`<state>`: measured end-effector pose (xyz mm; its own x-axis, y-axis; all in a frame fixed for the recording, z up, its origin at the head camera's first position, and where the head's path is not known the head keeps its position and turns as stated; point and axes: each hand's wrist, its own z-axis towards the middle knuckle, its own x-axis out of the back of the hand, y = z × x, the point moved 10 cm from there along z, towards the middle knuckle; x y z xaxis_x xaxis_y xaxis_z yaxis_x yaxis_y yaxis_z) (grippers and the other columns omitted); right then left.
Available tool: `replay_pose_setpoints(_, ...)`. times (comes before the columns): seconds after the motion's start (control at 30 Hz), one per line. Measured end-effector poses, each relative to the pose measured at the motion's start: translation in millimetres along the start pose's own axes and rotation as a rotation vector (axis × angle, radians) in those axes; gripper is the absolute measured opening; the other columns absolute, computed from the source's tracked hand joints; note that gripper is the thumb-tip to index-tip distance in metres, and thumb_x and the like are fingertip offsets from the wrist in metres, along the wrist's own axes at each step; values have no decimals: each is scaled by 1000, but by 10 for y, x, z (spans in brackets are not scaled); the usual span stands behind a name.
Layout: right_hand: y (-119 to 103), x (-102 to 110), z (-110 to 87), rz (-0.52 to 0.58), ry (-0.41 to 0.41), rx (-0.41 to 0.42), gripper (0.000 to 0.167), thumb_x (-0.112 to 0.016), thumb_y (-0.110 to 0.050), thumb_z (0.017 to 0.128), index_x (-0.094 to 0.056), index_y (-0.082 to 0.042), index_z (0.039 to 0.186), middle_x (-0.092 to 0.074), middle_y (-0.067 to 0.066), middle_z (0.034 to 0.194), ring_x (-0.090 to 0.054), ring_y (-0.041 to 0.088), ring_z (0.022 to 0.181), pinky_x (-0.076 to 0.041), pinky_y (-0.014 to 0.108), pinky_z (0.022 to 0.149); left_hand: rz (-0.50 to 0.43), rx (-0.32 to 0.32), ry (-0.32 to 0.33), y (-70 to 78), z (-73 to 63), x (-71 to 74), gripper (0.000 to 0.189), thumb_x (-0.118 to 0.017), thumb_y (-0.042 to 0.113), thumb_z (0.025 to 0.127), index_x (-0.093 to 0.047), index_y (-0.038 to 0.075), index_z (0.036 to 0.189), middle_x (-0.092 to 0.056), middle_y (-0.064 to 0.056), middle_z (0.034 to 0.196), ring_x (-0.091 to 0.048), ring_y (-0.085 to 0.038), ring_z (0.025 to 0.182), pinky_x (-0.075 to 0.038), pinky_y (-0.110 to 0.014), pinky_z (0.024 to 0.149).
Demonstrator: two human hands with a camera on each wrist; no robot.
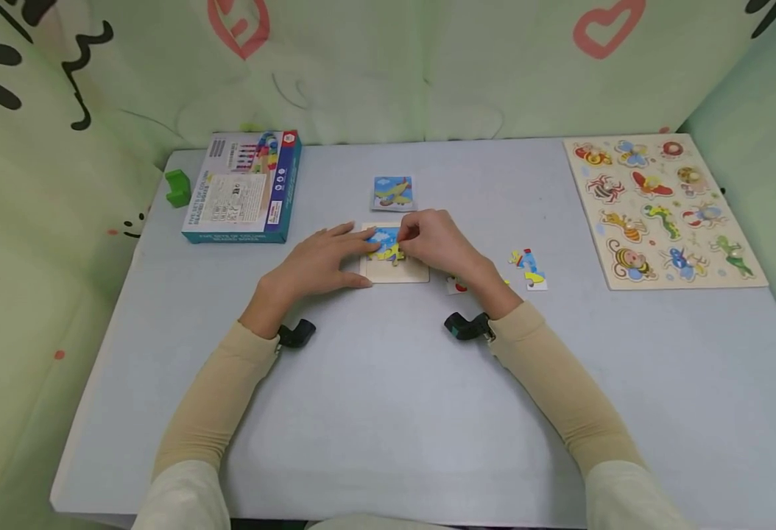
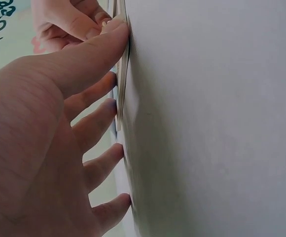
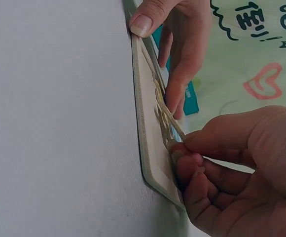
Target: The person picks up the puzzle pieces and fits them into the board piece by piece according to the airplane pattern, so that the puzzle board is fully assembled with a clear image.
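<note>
A small wooden jigsaw board (image 1: 411,275) lies at the middle of the table, its upper part filled with blue and yellow pieces (image 1: 384,239). My left hand (image 1: 318,261) rests with spread, fairly straight fingers at the board's left side. In the right wrist view its thumb (image 3: 142,24) touches the board's edge. Over the board's right part, my right hand (image 1: 437,239) pinches a thin puzzle piece (image 3: 168,114) between thumb and fingers. That piece is tilted above the board in the right wrist view; its picture is hidden. From the left wrist, both hands appear close together.
Behind the board lies a small picture tile (image 1: 393,193). Loose puzzle pieces (image 1: 534,275) lie to the right, some partly under my right forearm. A boxed set (image 1: 238,188) and a green block (image 1: 178,188) sit back left. A large insect puzzle board (image 1: 666,213) is at right.
</note>
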<state>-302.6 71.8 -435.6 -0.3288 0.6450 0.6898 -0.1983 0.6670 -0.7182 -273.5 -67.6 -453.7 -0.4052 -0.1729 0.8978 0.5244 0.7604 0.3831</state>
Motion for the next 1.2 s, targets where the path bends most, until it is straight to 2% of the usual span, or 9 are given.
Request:
replay_pose_setpoints(0.5,-73,-65,5,-88,2,-27,8,-61,-3,88,-66,-7,83,-66,9,80,-55,22,72,-42,29,62,-4,-14,-8,25,-4,-3,72,-64,56,91,-39,31,153,-26,12,164,-14,-27,156,-16,-60,123)
replay_pose_setpoints(0.97,-32,-83,16,-106,15,-36,11,-60,-4,90,-68,-5,84,-65,9,79,-55,21,73,-42,28,62,18,-23,-7,43,-2,-2,72,-63,57,91,-38,31,154,-26,11,165,-15,-29,156,-17,-62,123)
replay_pose_setpoints(1.2,-31,-83,16,-95,26,-35,10,-61,-5,91,-68,-6,85,-66,10,79,-56,21,71,-44,29,63,64,-32,-22,36,-3,-36,71,-57,59,94,-31,36,155,-21,10,166,-15,-30,156,-18,-64,121)
